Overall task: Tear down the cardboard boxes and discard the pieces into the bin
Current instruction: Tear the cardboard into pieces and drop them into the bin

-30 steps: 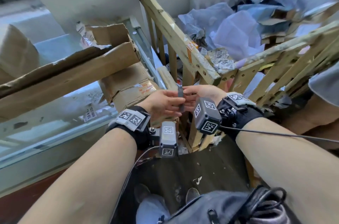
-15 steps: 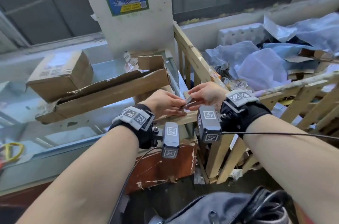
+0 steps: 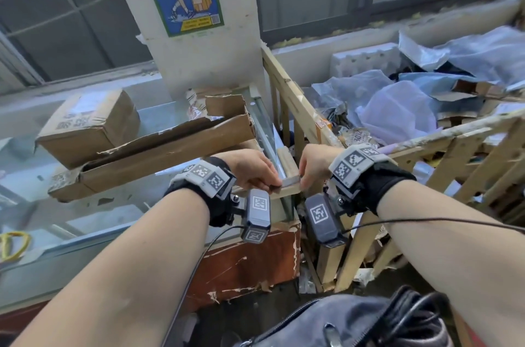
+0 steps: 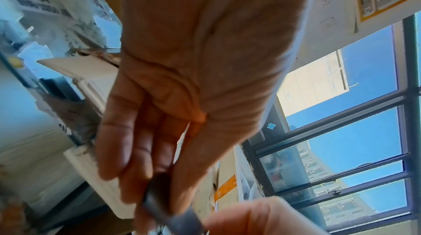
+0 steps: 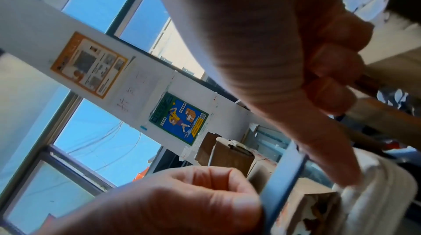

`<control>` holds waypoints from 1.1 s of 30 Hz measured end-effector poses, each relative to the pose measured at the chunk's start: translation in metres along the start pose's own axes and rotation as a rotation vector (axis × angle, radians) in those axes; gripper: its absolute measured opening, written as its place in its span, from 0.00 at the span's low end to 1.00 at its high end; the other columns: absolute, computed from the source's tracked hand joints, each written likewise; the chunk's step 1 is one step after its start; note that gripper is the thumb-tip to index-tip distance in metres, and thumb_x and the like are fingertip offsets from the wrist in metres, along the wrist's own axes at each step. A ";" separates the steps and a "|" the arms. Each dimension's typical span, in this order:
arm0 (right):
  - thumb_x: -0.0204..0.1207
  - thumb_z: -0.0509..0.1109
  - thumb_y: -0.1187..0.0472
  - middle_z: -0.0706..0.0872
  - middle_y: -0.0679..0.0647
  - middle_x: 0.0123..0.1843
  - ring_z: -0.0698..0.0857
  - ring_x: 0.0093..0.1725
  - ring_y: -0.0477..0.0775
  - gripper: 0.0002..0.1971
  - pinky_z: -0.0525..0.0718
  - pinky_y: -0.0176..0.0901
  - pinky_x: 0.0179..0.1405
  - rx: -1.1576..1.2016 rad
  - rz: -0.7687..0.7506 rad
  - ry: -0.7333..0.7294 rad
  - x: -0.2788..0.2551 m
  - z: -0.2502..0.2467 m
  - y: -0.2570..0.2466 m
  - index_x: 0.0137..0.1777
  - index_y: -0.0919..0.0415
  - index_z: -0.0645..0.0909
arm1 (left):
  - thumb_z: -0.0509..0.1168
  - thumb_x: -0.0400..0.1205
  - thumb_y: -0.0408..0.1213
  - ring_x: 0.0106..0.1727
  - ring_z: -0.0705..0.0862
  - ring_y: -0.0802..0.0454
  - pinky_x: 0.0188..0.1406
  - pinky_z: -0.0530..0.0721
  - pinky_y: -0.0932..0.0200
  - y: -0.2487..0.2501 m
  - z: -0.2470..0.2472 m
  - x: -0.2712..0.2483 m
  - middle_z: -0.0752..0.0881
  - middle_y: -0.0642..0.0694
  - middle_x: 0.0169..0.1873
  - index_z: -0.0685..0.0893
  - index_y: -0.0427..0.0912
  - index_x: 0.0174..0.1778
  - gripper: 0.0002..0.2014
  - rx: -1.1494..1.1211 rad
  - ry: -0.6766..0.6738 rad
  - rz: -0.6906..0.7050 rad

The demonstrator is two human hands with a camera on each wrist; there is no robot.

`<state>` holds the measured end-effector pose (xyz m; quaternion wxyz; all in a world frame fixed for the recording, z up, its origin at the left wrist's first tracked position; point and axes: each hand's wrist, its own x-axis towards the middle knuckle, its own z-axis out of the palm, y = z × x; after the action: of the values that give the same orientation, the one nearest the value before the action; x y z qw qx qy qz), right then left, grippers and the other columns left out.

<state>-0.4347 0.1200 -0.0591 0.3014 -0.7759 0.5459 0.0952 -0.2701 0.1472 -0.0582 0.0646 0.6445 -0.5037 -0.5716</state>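
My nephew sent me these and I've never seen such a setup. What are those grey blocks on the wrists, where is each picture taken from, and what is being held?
There is no machine here: a person works with bare hands. The big picture comes from a camera on the head, looking down; the other two come from the grey blocks, which are cameras strapped to each wrist and look along the fingers. The left hand and right hand meet over a small grey flat tool, each pinching one end. What tool it is cannot be told. On the glass counter lie a closed cardboard box and a long torn box. To the right stands a wooden slatted bin filled with plastic wrap and cardboard scraps.
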 end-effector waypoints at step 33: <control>0.74 0.74 0.51 0.84 0.57 0.60 0.80 0.59 0.58 0.15 0.81 0.52 0.60 -0.044 -0.156 0.571 0.028 -0.072 -0.039 0.59 0.53 0.87 | 0.71 0.77 0.28 0.34 0.84 0.55 0.37 0.85 0.61 0.019 -0.053 -0.010 0.88 0.45 0.35 0.86 0.40 0.40 0.03 -0.424 0.469 0.387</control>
<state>-0.4014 0.0659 -0.0006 0.1253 -0.8173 0.5450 -0.1387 -0.2369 0.1187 -0.0207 0.4174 0.6231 -0.4580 -0.4773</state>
